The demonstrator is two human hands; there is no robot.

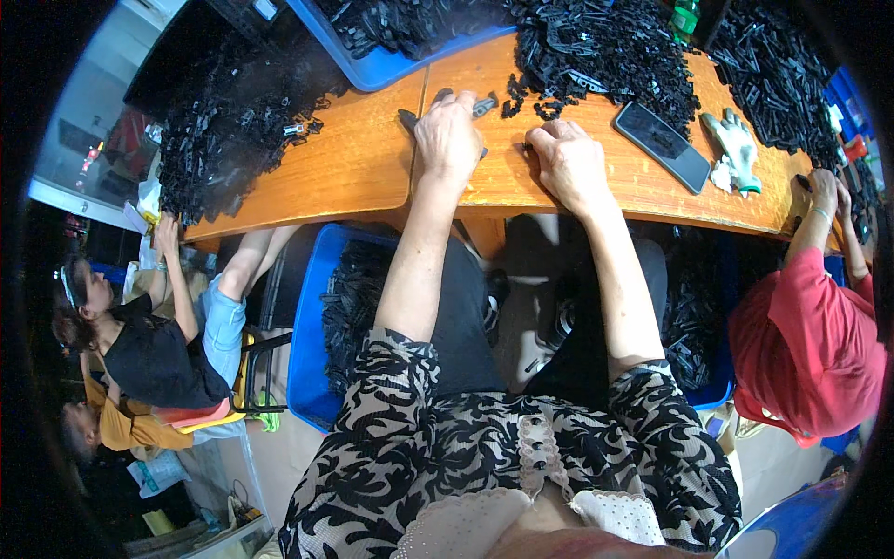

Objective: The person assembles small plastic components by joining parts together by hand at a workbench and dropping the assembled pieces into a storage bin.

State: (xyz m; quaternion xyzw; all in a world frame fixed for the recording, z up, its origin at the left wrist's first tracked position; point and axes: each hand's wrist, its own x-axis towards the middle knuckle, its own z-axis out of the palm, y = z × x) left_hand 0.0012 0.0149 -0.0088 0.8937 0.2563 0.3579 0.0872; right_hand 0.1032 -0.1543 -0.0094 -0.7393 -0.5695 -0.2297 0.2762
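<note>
My left hand (449, 138) is closed over a dark elongated piece (483, 106) on the wooden table, and its ends stick out on both sides of the fingers. Its exact kind is partly hidden by the hand. My right hand (568, 160) rests a little to the right at the table's near edge, fingers curled in; a bit of something dark shows at its fingertips, too small to name. Just beyond the right hand lie several small black plastic parts (514, 96), spilling from a large heap of black parts (605, 56).
A phone (663, 147) and a pale work glove (736, 149) lie to the right. Another black heap (223, 140) covers the table's left. A blue bin (372, 76) stands at the back, another blue bin (307, 335) below the table. People sit at both ends; a green bottle (684, 19) stands far right.
</note>
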